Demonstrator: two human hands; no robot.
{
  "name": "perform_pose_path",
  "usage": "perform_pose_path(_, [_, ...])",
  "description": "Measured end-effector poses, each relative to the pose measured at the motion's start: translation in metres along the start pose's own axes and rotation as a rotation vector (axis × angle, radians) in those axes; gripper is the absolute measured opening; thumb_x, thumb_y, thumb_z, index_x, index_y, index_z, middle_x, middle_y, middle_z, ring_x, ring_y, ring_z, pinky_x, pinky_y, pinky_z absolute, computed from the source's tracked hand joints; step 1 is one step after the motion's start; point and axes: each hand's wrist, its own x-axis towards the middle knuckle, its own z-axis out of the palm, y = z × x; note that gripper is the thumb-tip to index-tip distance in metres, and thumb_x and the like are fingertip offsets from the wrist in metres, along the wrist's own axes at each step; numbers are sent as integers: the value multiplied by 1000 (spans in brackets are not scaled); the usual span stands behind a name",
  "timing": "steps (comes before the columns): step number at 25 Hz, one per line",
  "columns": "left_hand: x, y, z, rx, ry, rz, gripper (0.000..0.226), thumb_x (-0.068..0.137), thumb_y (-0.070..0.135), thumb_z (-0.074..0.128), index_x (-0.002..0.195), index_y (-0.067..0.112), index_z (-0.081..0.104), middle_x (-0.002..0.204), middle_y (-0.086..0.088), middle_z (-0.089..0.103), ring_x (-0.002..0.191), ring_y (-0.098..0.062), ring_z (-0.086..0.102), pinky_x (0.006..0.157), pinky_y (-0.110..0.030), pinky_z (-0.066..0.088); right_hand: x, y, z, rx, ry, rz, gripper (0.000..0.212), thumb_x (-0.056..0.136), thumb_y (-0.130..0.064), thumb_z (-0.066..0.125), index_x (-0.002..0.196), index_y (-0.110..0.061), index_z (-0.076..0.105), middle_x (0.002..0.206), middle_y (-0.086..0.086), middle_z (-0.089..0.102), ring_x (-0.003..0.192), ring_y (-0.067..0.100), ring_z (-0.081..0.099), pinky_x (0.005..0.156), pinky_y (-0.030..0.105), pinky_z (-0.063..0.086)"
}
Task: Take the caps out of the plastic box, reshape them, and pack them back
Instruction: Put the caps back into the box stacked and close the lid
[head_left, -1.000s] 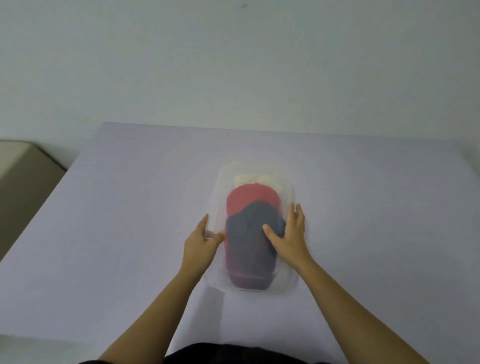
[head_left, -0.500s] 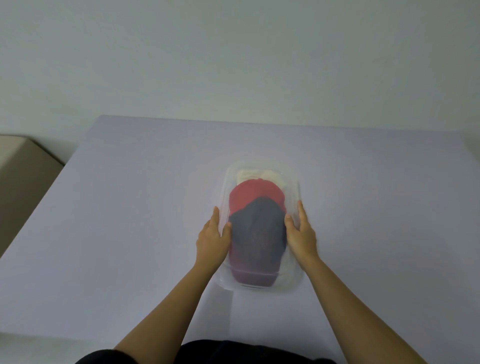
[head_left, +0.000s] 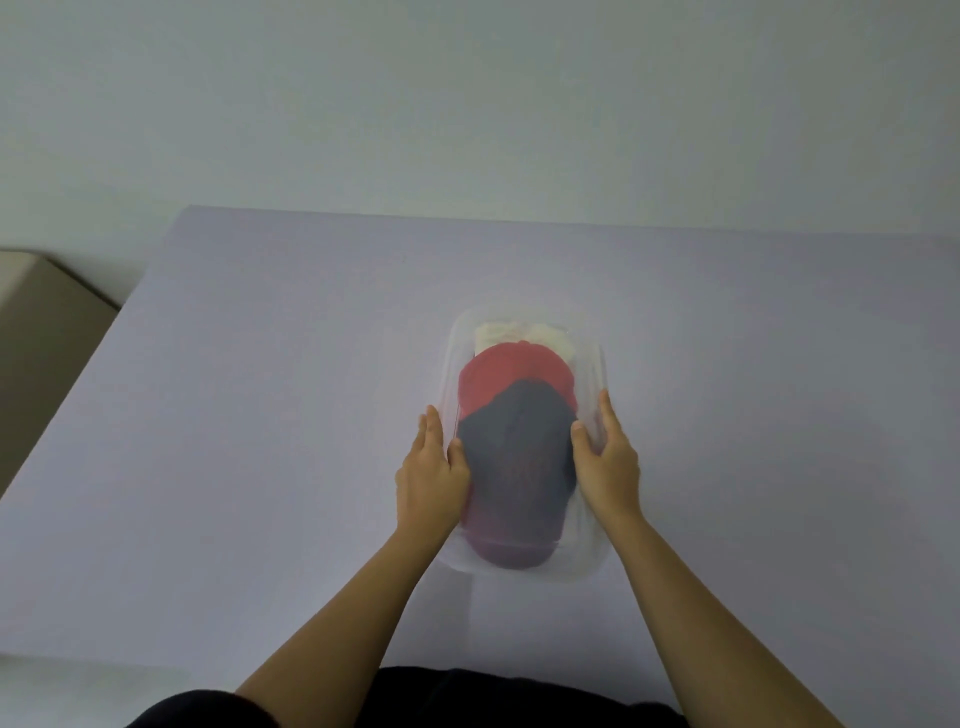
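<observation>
Hands flank the plastic box (head_left: 584, 566) at mid-worktop (head_left: 260, 415). The left hand (head_left: 431, 478) and right hand (head_left: 608, 467) each pinch a long wall, thumb inside and fingers outside, probably to steady it before lifting caps out. Three caps lie overlapped inside, one of each colour: dark grey cap (head_left: 519, 447) nearest on top, red cap (head_left: 498, 374) beneath, cream cap (head_left: 498, 332) farthest.

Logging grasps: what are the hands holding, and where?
Left hand and right hand grip the plastic box by its long side walls, thumbs inside.
</observation>
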Motion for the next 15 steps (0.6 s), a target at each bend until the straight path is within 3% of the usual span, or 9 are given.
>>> perform_pose_path(3, [-4, 1, 3, 61, 31, 12, 54, 100, 28, 29, 151, 18, 12, 154, -3, 32, 122, -29, 51, 95, -39, 43, -1, 4, 3, -92, 43, -40, 57, 97, -32, 43, 148, -29, 18, 146, 6, 42, 133, 26, 41, 106, 36, 36])
perform_pose_path(6, [-5, 2, 2, 84, 24, -5, 54, 101, 29, 28, 151, 21, 11, 154, -1, 31, 119, -30, 53, 91, -39, 44, 0, 8, 2, -52, 47, -46, 58, 95, -34, 46, 148, -32, 21, 148, 3, 41, 134, 23, 39, 107, 37, 34])
perform_pose_path(10, [0, -6, -5, -45, -77, 6, 60, 99, 37, 32, 151, 25, 4, 157, -1, 26, 137, -27, 37, 109, -42, 32, -4, 7, -2, 34, 132, -47, 63, 90, -47, 51, 145, -37, 22, 148, -6, 37, 128, 17, 46, 105, 42, 40])
perform_pose_path(12, [-3, -15, -14, -202, -112, -82, 72, 95, 48, 40, 151, 27, -1, 158, -1, 21, 142, -25, 28, 114, -41, 25, -12, 12, -9, 43, 162, -30, 66, 87, -53, 51, 144, -37, 22, 148, -9, 36, 127, 15, 46, 103, 45, 41])
perform_pose_path(15, [-26, -32, -16, -341, -149, -236, 84, 85, 58, 54, 150, 35, 6, 155, -3, 29, 139, -28, 35, 110, -48, 35, -39, 42, -18, -3, -19, 71, 85, 76, -69, 51, 146, -33, 18, 153, -6, 29, 134, 19, 40, 108, 48, 37])
